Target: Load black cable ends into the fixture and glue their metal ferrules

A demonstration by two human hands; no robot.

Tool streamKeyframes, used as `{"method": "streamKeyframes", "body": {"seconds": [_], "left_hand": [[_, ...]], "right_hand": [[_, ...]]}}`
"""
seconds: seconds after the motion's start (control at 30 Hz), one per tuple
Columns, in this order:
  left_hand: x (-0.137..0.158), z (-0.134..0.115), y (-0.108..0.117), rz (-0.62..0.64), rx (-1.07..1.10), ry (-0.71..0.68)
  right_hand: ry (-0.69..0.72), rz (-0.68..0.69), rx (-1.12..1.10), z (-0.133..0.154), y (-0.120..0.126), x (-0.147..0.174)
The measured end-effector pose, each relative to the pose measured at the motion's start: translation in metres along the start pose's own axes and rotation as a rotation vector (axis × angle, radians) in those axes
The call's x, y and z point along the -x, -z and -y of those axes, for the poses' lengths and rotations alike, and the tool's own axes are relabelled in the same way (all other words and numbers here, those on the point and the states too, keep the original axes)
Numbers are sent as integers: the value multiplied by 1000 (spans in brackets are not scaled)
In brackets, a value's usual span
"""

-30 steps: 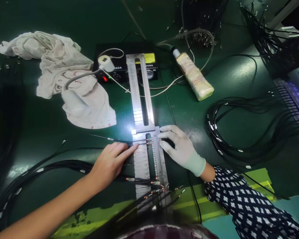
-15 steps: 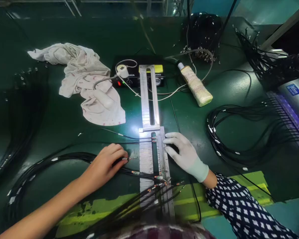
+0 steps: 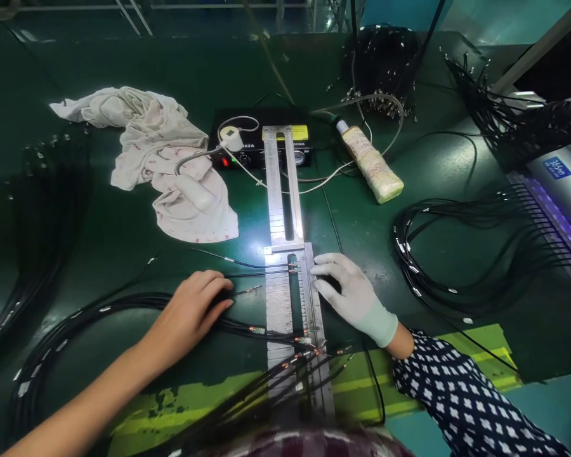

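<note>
My bare left hand [image 3: 197, 311] is left of the slotted metal jig [image 3: 278, 298], its fingers curled around a thin black cable. The cable's stripped end [image 3: 248, 291] sticks out past the fingertips toward the jig; the grip itself is partly hidden. My right hand [image 3: 352, 295], in a white glove, rests with thumb and fingers apart against the jig's right rail and holds nothing. Two black cable ends [image 3: 293, 268] lie across the jig's slot between my hands. Nearer to me, a bundle of black cables [image 3: 261, 331] with coloured wire tips lies over the jig.
A crumpled white cloth [image 3: 171, 152] lies at left, beside a black control box [image 3: 228, 120]. A wrapped bottle-like tool [image 3: 372, 166] rests right of the box. Coiled cables [image 3: 409, 266] run to a purple-lit unit [image 3: 547, 222]. More cable bundles [image 3: 385, 70] lie at the back.
My left hand has drawn back slightly to the left, and the cable end beside it now points a little upward. My right hand stays at the jig's rail.
</note>
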State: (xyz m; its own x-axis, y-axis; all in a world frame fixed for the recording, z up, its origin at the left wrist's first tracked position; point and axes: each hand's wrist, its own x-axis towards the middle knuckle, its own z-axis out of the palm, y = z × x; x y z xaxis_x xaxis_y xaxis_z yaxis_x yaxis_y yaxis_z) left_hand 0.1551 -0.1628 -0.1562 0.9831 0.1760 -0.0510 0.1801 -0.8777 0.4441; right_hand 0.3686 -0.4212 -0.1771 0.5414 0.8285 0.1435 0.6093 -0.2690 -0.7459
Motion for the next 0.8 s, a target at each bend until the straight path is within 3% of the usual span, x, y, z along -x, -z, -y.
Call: {"method": "streamKeyframes", "body": {"seconds": [0.23, 0.47, 0.8], "left_hand": [[-26, -24, -16, -149, 107, -160], [-59, -35, -32, -66, 129, -329], [-66, -31, -22, -26, 108, -437]], "right_hand": [[14, -27, -21, 2, -1, -2], [-1, -2, -23, 4, 2, -2], [-2, 13, -30, 4, 3, -5]]}}
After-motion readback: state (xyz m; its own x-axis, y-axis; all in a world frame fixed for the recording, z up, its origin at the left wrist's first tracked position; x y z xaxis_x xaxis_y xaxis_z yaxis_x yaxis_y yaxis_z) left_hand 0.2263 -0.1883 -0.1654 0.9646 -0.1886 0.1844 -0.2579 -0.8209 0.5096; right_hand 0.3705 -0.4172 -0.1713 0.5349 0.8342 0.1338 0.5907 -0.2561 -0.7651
